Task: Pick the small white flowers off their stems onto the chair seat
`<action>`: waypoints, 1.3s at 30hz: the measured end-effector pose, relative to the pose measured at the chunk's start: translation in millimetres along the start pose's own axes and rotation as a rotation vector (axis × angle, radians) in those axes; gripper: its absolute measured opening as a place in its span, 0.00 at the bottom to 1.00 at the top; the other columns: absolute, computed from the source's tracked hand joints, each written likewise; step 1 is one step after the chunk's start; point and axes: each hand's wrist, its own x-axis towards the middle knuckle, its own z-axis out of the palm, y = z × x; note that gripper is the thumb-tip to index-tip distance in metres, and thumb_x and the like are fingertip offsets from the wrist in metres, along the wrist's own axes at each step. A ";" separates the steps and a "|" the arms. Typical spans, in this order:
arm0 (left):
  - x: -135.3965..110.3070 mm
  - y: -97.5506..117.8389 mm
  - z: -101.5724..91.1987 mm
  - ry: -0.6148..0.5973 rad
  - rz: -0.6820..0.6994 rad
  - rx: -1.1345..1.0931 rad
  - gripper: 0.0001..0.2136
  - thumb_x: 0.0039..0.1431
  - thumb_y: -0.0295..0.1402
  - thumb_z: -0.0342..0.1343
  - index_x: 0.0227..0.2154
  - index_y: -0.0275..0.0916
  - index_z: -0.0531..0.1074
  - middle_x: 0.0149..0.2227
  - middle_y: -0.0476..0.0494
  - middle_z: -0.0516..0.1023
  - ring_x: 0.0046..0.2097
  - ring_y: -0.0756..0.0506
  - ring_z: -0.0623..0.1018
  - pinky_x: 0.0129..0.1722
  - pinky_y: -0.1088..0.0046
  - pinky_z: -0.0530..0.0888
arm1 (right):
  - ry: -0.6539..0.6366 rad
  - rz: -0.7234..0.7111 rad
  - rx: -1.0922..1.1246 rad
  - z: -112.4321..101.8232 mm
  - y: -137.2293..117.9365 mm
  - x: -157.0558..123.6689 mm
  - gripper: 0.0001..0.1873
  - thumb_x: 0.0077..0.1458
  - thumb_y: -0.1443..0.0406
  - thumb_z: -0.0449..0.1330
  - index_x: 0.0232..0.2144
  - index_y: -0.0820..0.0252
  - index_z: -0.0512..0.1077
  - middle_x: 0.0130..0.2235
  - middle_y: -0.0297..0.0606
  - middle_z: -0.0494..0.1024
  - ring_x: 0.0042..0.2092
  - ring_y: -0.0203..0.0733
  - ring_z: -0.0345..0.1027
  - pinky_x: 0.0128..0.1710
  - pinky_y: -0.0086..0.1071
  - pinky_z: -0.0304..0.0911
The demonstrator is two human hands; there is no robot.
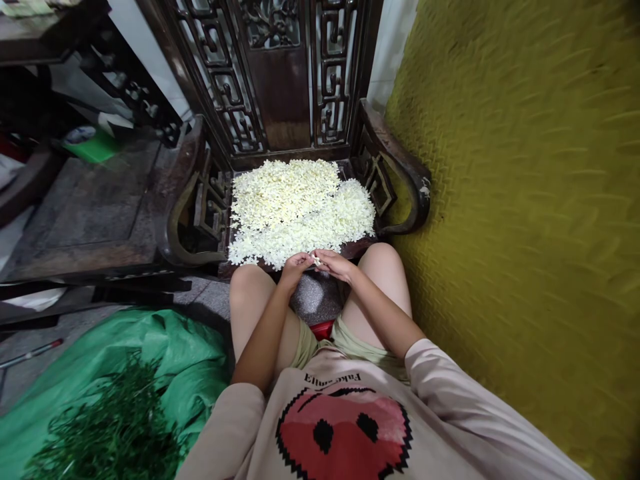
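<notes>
— Two hands meet over the lap. What do they hold?

— One small white blossom (pixel 315 260). The left hand (pixel 295 265) and right hand (pixel 336 263) pinch it together, fingertips drawn narrow and closed on it from either side, between the bare knees.

— And beyond the fingers?

— Just past the fingertips, almost touching them, a pile of white blossoms (pixel 295 207) covers the seat of a carved wooden chair (pixel 400 167). Right of the fingers rises a yellow-green textured wall (pixel 525 200). Well to their left and nearer the person, a green sheet (pixel 190 360) carries a bundle of green stalks (pixel 115 433).

— Which step is this?

— By the look of it, a single flower is being worked between the fingertips at the near edge of the pile. What exactly is done to it is too small to tell. So slight a thing calls for a light pinch and only a short reach, since the heap lies right ahead of the fingers.

— Any writing?

— On the beige shirt (pixel 345 427), by a red heart with black eyes, "Fake" reads clearly. The word after it is blurred.
</notes>
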 end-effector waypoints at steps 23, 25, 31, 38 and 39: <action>-4.6 3.9 0.9 0.179 0.040 0.147 0.09 0.36 0.36 0.63 0.19 0.36 0.72 0.18 0.53 0.62 0.23 0.54 0.60 0.25 0.76 0.59 | 0.058 -0.025 -0.048 -0.9 -0.6 1.2 0.16 0.38 0.56 0.64 0.25 0.63 0.69 0.25 0.31 0.67 0.27 0.29 0.58 0.30 0.25 0.55; -4.7 4.4 0.3 0.160 0.030 0.145 0.09 0.37 0.36 0.62 0.19 0.36 0.72 0.18 0.54 0.62 0.23 0.54 0.60 0.25 0.76 0.59 | 0.051 -0.025 -0.044 -2.5 2.1 2.8 0.16 0.38 0.56 0.65 0.24 0.63 0.68 0.23 0.30 0.65 0.26 0.28 0.56 0.30 0.26 0.55; -2.2 6.7 -1.5 -0.057 -0.040 0.100 0.12 0.38 0.40 0.61 0.22 0.35 0.70 0.21 0.52 0.65 0.25 0.53 0.64 0.28 0.75 0.61 | 0.120 0.004 0.015 -3.2 6.8 4.4 0.16 0.37 0.57 0.65 0.22 0.62 0.67 0.19 0.26 0.61 0.20 0.25 0.48 0.31 0.28 0.58; 3.6 2.7 7.3 -0.079 0.019 0.114 0.13 0.43 0.42 0.57 0.24 0.36 0.66 0.23 0.51 0.64 0.28 0.52 0.64 0.31 0.75 0.62 | 0.302 -0.024 0.071 3.4 14.9 6.2 0.12 0.42 0.59 0.62 0.22 0.61 0.65 0.16 0.24 0.57 0.18 0.25 0.45 0.28 0.26 0.58; 3.2 2.5 8.4 -0.089 0.021 0.109 0.14 0.43 0.43 0.57 0.24 0.36 0.66 0.23 0.52 0.64 0.28 0.52 0.64 0.32 0.75 0.63 | 0.322 -0.018 0.078 1.9 15.5 7.0 0.11 0.42 0.60 0.61 0.22 0.61 0.64 0.16 0.24 0.57 0.18 0.25 0.46 0.28 0.26 0.58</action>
